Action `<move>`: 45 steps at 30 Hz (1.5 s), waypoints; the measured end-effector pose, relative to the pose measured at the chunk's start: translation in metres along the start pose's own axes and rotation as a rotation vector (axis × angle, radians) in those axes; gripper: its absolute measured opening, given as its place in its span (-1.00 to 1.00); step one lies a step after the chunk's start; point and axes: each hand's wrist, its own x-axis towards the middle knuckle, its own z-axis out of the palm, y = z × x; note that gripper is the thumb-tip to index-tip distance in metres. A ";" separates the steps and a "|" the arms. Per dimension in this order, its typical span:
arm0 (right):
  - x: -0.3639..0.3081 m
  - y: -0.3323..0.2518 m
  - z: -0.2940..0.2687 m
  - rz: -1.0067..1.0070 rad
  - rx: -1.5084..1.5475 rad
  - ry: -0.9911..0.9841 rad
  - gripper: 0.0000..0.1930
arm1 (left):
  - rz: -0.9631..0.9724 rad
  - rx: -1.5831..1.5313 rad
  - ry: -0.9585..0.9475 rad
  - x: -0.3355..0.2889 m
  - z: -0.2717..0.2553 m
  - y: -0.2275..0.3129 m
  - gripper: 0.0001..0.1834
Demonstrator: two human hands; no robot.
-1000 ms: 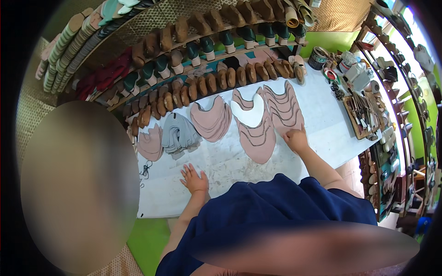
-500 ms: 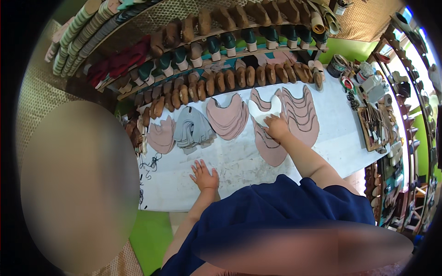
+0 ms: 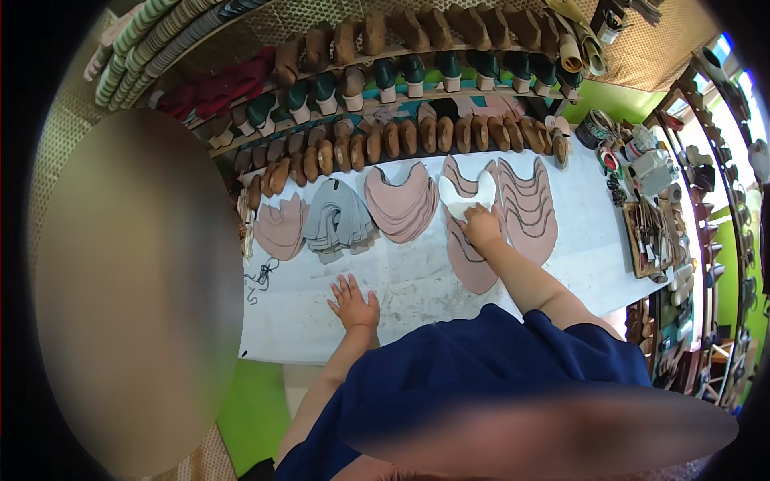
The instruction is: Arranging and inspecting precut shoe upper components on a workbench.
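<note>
My left hand (image 3: 353, 303) lies flat on the white-covered table (image 3: 393, 313), its fingers spread and nothing in it. My right hand (image 3: 481, 231) reaches over a column of overlapping pink shoe-upper pieces (image 3: 473, 275). Its fingertips touch the lower edge of a white U-shaped piece (image 3: 467, 191) that lies on them; the fingers look apart and stretched out. Beside it, more pink upper pieces (image 3: 529, 232) with dark curved edges overlap in a second column. To the left are a pink stack (image 3: 401, 212), grey pieces (image 3: 337, 212) piled together and a smaller pink stack (image 3: 279, 228).
Wooden shoe lasts (image 3: 393, 138) line the table's back edge, below shelves of green lasts (image 3: 385, 74). A tool tray (image 3: 646, 228), a can (image 3: 595, 128) and other containers crowd the right end. Dark cord (image 3: 261, 276) lies at the left. A blurred shape fills the left side.
The view has shifted slightly, and the blurred shape at the left sits higher. Both hands stay almost where they were, the right still on the white piece.
</note>
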 end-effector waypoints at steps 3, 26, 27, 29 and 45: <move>0.003 -0.007 0.000 0.026 -0.013 -0.013 -0.70 | -0.002 0.005 0.000 -0.001 0.000 0.001 -0.17; -0.023 0.133 -0.090 0.775 1.404 0.592 -0.58 | 0.005 -0.027 -0.009 -0.006 -0.006 0.003 -0.18; -0.042 0.141 -0.074 0.787 1.338 0.597 -0.56 | -0.003 -0.028 -0.011 -0.006 -0.007 0.003 -0.18; -0.084 0.138 -0.042 0.976 1.247 0.573 -0.53 | -0.001 -0.021 -0.021 -0.006 -0.007 0.003 -0.18; -0.189 0.104 -0.016 1.111 0.685 0.420 -0.36 | 0.002 0.022 -0.004 -0.008 -0.004 0.004 -0.18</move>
